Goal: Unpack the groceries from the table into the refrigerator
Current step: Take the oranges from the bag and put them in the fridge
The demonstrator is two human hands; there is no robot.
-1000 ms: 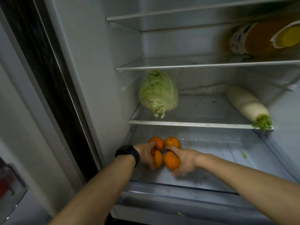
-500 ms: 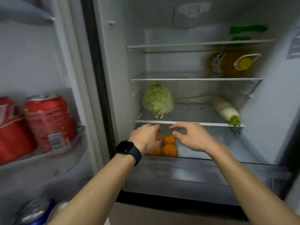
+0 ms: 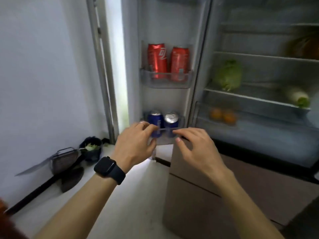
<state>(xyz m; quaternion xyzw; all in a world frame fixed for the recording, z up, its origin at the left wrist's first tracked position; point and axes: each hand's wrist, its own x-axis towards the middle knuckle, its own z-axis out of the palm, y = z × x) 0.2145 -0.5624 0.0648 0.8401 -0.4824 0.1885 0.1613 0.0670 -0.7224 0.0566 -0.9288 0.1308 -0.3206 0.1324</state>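
The refrigerator stands open on the right. Its bottom drawer [image 3: 259, 121] holds the oranges [image 3: 222, 115]. A cabbage [image 3: 227, 75] and a white radish [image 3: 297, 97] lie on the shelf above. On the open door, two red cans [image 3: 167, 60] stand in the upper bin and two blue cans [image 3: 163, 122] in the lower bin. My left hand [image 3: 134, 144], with a black watch on its wrist, and my right hand [image 3: 195, 147] hover in front of the lower door bin, fingers loosely curled, holding nothing.
An orange bottle [image 3: 305, 45] lies blurred on an upper shelf. On the floor at the left wall sit a black bowl with greens [image 3: 91, 149], a mesh basket [image 3: 63, 159] and a knife [image 3: 32, 167]. The beige lower freezer door [image 3: 198, 195] is shut.
Both hands have let go of the oranges and pulled back out of the drawer. The view has swung left and back, bringing the door bins and the floor into sight.
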